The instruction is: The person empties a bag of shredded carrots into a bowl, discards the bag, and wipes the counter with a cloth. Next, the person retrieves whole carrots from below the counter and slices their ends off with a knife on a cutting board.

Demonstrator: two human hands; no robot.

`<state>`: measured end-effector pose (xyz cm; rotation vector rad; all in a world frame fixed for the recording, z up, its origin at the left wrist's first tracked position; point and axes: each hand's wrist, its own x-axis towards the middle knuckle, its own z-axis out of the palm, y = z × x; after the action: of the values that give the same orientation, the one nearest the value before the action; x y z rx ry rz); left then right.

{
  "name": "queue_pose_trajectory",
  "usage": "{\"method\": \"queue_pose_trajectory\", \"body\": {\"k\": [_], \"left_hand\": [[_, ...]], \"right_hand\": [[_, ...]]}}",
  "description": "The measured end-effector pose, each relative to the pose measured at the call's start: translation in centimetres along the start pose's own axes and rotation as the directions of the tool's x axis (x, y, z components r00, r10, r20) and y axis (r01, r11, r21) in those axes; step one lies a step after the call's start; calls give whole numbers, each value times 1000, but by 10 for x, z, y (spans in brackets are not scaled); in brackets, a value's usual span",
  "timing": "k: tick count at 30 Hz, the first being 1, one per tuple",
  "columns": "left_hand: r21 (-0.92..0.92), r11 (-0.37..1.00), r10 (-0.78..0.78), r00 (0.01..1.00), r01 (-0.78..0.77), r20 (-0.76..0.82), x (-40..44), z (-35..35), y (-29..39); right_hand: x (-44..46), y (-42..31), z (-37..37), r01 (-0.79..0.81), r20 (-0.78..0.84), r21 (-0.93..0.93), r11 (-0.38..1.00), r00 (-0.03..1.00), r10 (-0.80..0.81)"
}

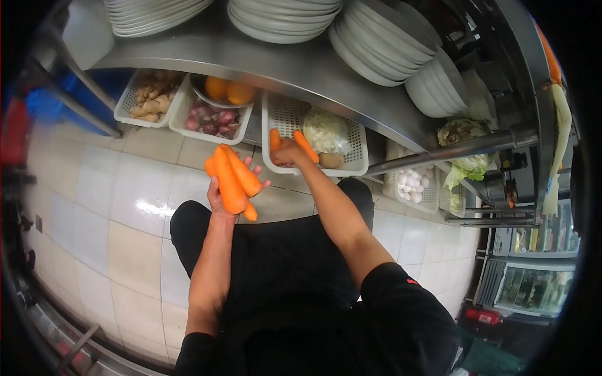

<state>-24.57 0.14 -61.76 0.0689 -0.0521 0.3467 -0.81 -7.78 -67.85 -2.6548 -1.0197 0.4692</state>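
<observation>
Several orange carrots (pixel 231 182) lie bunched in my left hand (pixel 216 199), which is palm up with the fingers curled around their undersides. My right hand (pixel 288 153) reaches into a white plastic basket (pixel 365 150) under the steel shelf. Its fingers close on a carrot (pixel 274 138) at the basket's left side, though the fingertips are partly hidden. Just right of that hand rests another carrot (pixel 306 146). A plastic-wrapped pale green vegetable (pixel 326 131) and a brown potato-like root (pixel 332 161) share the basket.
Stacked white plates (pixel 285 19) and bowls stand on the steel shelf (pixel 251 69) above. Baskets of red onions (pixel 214 120) and ginger (pixel 153 100) sit to the left, with a bowl of oranges (pixel 239 93). At right are eggs (pixel 412 184), a metal rail (pixel 458 150) and leafy greens (pixel 469 169).
</observation>
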Motion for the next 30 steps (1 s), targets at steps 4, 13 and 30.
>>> {"method": "queue_pose_trajectory", "body": {"k": [4,13,30], "left_hand": [[73,997,27,999,-23,-47,2,5,1],[135,975,179,983,-175,-23,8,-27,-10],[43,980,196,970,-192,-142,3,1,-1]], "right_hand": [[-23,-46,-91,-535,400,254,806,816,417],[-106,-27,-94,118,-181,610,784,984,-8],[-41,0,-104,-352,125,-5,936,928,350]]}}
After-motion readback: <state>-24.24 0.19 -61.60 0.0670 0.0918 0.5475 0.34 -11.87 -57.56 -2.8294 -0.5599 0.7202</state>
